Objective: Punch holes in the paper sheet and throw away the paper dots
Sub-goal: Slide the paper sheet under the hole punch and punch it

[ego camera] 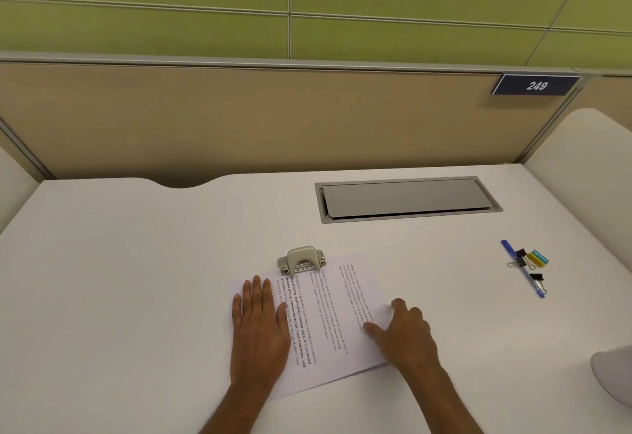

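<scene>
The paper sheet lies near the middle of the white desk, turned at an angle, with its far edge tucked under the hole punch, which sits at the sheet's far left corner. The left hand lies flat and open on the left part of the sheet, fingers straight, pinning it down. The right hand rests at the right edge with its thumb on the paper and its fingers loosely bent, gripping nothing that I can see.

The step in hand looks like squaring the sheet in the punch before pressing. To do it well, the far edge should sit fully home against the back of the slot and run parallel to it – a skewed edge gives crooked holes. The punch sits towards one corner rather than mid-edge, so sliding the sheet left would centre it. One hand should keep the paper pinned while the other bears straight down on the lever (a sideways push would shift the punch).

The printed text can be read in part: "way of living. Defined by a slower pace, it is centered around strong community bonds, local traditions". A dark number plate on the far partition reads "249". I see no brand on the punch. Binder clips lie well apart to the right.
</scene>
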A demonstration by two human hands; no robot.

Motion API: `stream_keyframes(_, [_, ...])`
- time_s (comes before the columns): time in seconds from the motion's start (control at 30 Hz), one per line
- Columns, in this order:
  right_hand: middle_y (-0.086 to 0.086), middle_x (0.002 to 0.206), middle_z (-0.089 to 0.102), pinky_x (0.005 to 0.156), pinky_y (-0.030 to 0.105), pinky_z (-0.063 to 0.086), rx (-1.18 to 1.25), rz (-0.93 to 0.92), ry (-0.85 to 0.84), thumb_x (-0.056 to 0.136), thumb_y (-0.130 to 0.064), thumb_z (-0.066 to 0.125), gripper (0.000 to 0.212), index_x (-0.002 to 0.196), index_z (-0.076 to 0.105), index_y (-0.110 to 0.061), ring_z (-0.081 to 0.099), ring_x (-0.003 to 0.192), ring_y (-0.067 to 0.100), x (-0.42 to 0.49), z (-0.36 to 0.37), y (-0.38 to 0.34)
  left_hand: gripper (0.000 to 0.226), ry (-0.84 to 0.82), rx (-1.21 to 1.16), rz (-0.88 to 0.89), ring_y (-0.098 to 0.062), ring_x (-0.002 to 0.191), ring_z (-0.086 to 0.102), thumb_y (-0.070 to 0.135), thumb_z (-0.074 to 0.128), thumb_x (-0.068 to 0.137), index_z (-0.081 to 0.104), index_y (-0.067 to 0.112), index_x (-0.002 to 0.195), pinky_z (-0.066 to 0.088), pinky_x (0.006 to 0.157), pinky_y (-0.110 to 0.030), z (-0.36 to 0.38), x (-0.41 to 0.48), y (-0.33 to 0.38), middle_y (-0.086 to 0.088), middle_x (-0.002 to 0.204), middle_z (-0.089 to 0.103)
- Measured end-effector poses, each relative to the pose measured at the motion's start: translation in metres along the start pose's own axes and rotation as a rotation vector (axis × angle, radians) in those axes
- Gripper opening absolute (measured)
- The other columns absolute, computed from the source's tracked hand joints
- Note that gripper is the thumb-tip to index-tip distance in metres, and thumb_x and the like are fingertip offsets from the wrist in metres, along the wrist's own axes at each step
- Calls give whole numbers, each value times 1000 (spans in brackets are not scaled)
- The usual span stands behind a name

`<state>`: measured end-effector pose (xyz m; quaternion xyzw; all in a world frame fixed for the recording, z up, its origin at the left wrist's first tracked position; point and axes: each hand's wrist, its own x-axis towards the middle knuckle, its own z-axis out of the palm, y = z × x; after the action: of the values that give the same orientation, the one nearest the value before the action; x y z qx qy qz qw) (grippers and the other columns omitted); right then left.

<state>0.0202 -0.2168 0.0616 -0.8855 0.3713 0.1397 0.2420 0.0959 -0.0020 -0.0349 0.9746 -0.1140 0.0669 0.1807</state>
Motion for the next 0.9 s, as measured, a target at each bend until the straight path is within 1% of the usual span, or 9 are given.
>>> stream_keyframes(0.13, [5, 130, 57, 96, 39, 49, 76, 9, -42, 82, -66, 63, 73, 135, 45, -19, 57, 118, 26, 4, -1, 1, 63, -8, 14, 2, -29, 151, 28, 39, 21, 103, 35, 2, 152, 6, 124, -42, 1, 0, 0, -16, 160, 34])
stream_keyframes(0.27, [4, 132, 59, 92, 35, 46, 304, 56, -91, 78, -73, 63, 79, 131, 51, -16, 58, 117, 25, 4, -5, 3, 63, -4, 17, 2, -28, 151, 26, 40, 20, 103, 34, 3, 153, 6, 124, -42, 2, 0, -1, -15, 161, 32])
stream_keyframes(0.33, [6, 122, 65, 82, 32, 46, 459, 67, -98, 74, -76, 64, 68, 108, 60, -17, 62, 105, 22, 2, -9, 6, 63, 2, 19, 0, -28, 151, 26, 40, 20, 103, 34, 3, 153, 5, 124, -41, 3, 0, -1, -15, 161, 32])
stream_keyframes(0.37, [6, 112, 68, 78, 33, 48, 553, 83, -94, 75, -73, 66, 62, 97, 62, -15, 63, 95, 19, 0, -13, 8, 63, 2, 19, 0, -28, 152, 25, 40, 20, 103, 34, 4, 153, 5, 124, -41, 3, 0, -1, -15, 161, 32])
stream_keyframes(0.43, [9, 101, 72, 73, 37, 55, 822, 168, -73, 81, -59, 72, 51, 92, 68, -9, 65, 88, 22, -4, -17, 15, 63, -8, 18, -3, -26, 153, 21, 40, 20, 103, 31, 5, 154, 5, 124, -41, 3, 0, -1, -14, 162, 29])
stream_keyframes(0.53, [19, 96, 76, 76, 43, 58, 1344, 363, -141, 86, -29, 76, 33, 103, 69, -2, 71, 91, 33, -16, -10, 29, 63, -19, 27, 0, -25, 153, 20, 40, 20, 103, 29, 5, 155, 6, 124, -42, 4, 1, -2, -13, 162, 29])
stream_keyframes(0.6, [21, 95, 76, 82, 47, 58, 1537, 457, -219, 87, -19, 73, 34, 114, 65, 1, 71, 92, 33, -25, 7, 34, 63, -28, 26, 0, -25, 153, 20, 40, 21, 104, 28, 5, 155, 6, 124, -43, 3, 1, -2, -13, 162, 29])
stream_keyframes(0.77, [24, 99, 75, 64, 41, 64, 1535, 467, -330, 90, -9, 69, 29, 118, 63, -2, 74, 82, 33, -42, 45, 23, 63, -39, 5, 1, -25, 153, 22, 40, 19, 104, 30, 5, 154, 7, 124, -43, 1, 2, -2, -14, 162, 31])
stream_keyframes(0.9, [22, 100, 76, 67, 41, 63, 1477, 418, -290, 93, 0, 63, 21, 112, 63, -9, 75, 84, 36, -51, 55, 11, 65, -47, -37, -12, -26, 152, 23, 42, 18, 102, 33, 5, 154, 2, 124, -38, -2, 3, -3, -14, 161, 31])
